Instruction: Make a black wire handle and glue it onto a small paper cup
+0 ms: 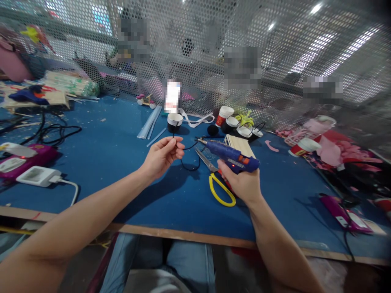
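My left hand (165, 156) pinches a thin black cord (191, 169) between thumb and fingers; the cord loops down to the right over the table. In my right hand (244, 183) is a blue hot glue gun (224, 152), its nozzle pointing left toward the cord and a small red light showing on its body. Scissors (211, 190) with a yellow handle loop lie under the gun, partly hidden by it and the hand. Just beyond my left hand stands a black-and-white paper cup (174, 123).
Glue sticks (149, 123) and a white ribbon (198, 120) lie near the mesh screen (195, 53). More paper cups (225, 116) stand behind the gun, by a bundle of wooden sticks (240, 144). Purple power strips (345, 213) sit at both sides; a white charger (38, 176) lies at left.
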`<state>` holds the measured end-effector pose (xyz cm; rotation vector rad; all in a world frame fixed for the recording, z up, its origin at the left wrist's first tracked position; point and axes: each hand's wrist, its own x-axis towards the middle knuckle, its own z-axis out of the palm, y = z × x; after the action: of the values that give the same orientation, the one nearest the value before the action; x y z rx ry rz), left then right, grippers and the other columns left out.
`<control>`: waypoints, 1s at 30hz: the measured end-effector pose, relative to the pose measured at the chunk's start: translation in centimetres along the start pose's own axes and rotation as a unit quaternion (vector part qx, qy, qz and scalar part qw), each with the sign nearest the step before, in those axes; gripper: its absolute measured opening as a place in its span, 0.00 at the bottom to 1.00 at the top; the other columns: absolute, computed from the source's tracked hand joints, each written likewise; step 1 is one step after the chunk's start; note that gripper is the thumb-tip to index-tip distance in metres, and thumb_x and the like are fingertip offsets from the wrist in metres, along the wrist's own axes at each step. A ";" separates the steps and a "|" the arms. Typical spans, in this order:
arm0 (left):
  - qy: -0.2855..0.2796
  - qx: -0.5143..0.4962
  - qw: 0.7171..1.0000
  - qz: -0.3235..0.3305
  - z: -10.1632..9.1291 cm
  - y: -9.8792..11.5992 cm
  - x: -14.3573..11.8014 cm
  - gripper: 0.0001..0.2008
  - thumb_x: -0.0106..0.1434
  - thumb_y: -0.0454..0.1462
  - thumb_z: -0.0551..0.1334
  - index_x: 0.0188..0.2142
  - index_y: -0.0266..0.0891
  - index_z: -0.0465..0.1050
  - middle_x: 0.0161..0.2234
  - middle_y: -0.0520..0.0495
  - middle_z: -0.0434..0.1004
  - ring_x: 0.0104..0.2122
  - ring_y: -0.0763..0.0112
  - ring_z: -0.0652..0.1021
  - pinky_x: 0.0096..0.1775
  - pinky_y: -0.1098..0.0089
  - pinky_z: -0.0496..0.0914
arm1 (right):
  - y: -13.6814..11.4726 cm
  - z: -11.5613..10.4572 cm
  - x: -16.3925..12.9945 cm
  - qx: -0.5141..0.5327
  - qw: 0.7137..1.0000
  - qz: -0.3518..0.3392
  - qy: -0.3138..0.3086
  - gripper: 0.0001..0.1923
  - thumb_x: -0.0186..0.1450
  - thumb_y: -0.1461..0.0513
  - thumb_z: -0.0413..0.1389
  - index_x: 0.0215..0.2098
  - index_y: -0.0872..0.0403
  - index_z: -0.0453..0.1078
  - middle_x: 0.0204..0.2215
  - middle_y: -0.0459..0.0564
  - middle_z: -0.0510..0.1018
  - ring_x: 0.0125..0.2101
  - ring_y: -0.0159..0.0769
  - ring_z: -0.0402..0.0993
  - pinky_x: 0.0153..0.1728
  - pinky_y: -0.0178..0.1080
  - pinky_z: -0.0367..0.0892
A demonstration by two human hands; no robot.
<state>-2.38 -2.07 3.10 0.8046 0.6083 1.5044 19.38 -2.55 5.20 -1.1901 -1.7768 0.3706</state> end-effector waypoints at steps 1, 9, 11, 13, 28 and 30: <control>0.001 -0.002 1.000 -0.001 0.0 0.0 0.0 0.06 0.59 0.33 0.59 0.35 0.33 0.71 0.26 0.49 0.75 0.23 0.79 0.75 0.28 0.76 0.70 | 0.1 -0.1 0.0 -0.003 1.000 -0.002 0.000 0.09 0.54 0.58 0.59 0.19 0.52 0.67 0.14 0.44 0.71 0.18 0.35 0.71 0.24 0.39 0.71; -0.003 -0.017 1.000 -0.010 -0.2 0.0 0.1 0.06 0.58 0.33 0.59 0.35 0.32 0.71 0.26 0.48 0.75 0.23 0.79 0.75 0.28 0.77 0.70 | 0.1 -0.2 0.0 0.025 0.999 0.036 -0.022 0.12 0.56 0.57 0.58 0.19 0.54 0.68 0.13 0.45 0.72 0.15 0.33 0.70 0.22 0.38 0.69; -0.002 -0.019 1.000 -0.011 -0.2 0.0 0.1 0.06 0.58 0.33 0.60 0.35 0.31 0.71 0.26 0.48 0.75 0.23 0.79 0.75 0.28 0.77 0.70 | 0.1 -0.1 0.0 0.029 0.999 0.036 -0.025 0.12 0.56 0.57 0.58 0.19 0.54 0.68 0.13 0.45 0.72 0.15 0.32 0.70 0.23 0.37 0.69; -0.001 -0.019 1.000 -0.013 -0.2 -0.1 0.1 0.06 0.58 0.33 0.60 0.35 0.31 0.71 0.26 0.49 0.75 0.23 0.79 0.75 0.28 0.76 0.70 | 0.2 -0.1 0.0 0.027 0.999 0.029 -0.029 0.10 0.55 0.57 0.59 0.21 0.54 0.69 0.14 0.45 0.72 0.16 0.32 0.70 0.22 0.37 0.69; 0.028 -0.082 0.991 -0.106 0.2 0.3 0.3 0.07 0.62 0.29 0.53 0.34 0.30 0.70 0.24 0.49 0.72 0.21 0.81 0.73 0.24 0.81 0.71 | -0.1 -0.3 0.2 0.186 0.972 0.106 -0.098 0.13 0.58 0.57 0.57 0.22 0.58 0.69 0.12 0.43 0.68 0.13 0.26 0.64 0.16 0.32 0.62; 0.023 -0.098 0.987 -0.123 0.0 0.3 0.3 0.08 0.62 0.28 0.53 0.35 0.29 0.70 0.24 0.49 0.72 0.21 0.82 0.73 0.24 0.81 0.71 | 0.0 -0.1 0.2 0.218 0.961 0.122 -0.120 0.13 0.59 0.56 0.57 0.23 0.58 0.69 0.12 0.43 0.68 0.13 0.25 0.63 0.15 0.31 0.60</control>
<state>-2.55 -1.77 3.41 0.5252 0.5619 1.3352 19.50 -2.38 5.38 -1.0756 -1.6310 1.0337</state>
